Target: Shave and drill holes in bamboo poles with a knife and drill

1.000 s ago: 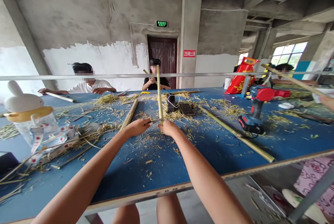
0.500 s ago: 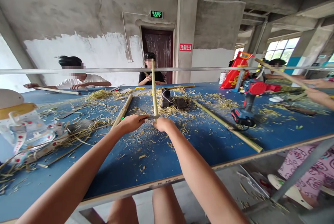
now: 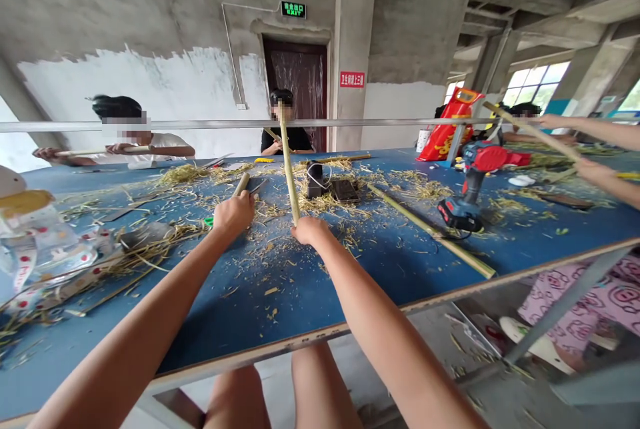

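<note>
My right hand point(image 3: 311, 229) is closed round the foot of a thin bamboo stick point(image 3: 287, 162), which stands nearly upright on the blue table point(image 3: 310, 295). My left hand point(image 3: 233, 213) is a fist to the left of it, gripping a small knife; its green handle end point(image 3: 209, 221) shows on one side and its dark blade point(image 3: 258, 186) on the other. The blade is clear of the upright stick. Just beyond the left hand lies a thicker bamboo piece point(image 3: 242, 183).
Bamboo shavings point(image 3: 325, 202) litter the table. A long bamboo pole point(image 3: 430, 232) and a red and blue cordless drill point(image 3: 473, 179) lie to the right. A clear bottle with a rabbit lid point(image 3: 30, 229) stands left. Other people work at the far and right sides.
My left hand has drawn the knife away from the upright stick, leftward and a little farther off. The right hand stays on the stick. The view has shifted slightly.
</note>
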{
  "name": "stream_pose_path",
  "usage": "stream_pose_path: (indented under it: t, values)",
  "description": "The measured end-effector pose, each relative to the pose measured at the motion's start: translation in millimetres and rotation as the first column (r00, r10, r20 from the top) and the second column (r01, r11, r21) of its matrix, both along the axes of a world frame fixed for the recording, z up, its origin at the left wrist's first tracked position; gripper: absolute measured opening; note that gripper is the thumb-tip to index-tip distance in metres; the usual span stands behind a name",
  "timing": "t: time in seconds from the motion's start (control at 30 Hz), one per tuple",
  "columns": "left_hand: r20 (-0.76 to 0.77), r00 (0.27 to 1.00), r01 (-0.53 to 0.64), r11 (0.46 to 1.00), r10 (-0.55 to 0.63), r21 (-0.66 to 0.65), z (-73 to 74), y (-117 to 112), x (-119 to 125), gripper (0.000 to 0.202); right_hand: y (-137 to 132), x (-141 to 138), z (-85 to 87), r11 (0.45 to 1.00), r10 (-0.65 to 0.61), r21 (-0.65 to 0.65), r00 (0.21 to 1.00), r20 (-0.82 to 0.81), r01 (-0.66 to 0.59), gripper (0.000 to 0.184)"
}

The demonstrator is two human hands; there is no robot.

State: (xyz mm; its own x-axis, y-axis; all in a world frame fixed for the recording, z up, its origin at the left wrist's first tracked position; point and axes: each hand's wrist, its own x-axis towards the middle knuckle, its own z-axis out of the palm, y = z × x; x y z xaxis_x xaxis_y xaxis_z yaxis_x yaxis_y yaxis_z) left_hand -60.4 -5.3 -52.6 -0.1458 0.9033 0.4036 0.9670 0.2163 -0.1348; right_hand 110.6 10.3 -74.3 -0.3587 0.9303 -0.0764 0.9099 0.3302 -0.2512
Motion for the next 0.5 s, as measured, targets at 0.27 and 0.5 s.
stream_pose_path:
  t: [0.27,0.5]
  values:
    - [0.145,0.817,0.577,0.796,-0.558,-0.182,-8.0,-5,-4,0.052,-1,0,-0.9,1.0,0.0,0.008,1.0,0.007,0.0,0.046]
    - [0.12,0.843,0.538,0.822,-0.524,-0.187,-14.5,-3,0,0.052,3,-1,-3.8,1.0,0.006,0.003,1.0,0.004,-0.006,0.046]
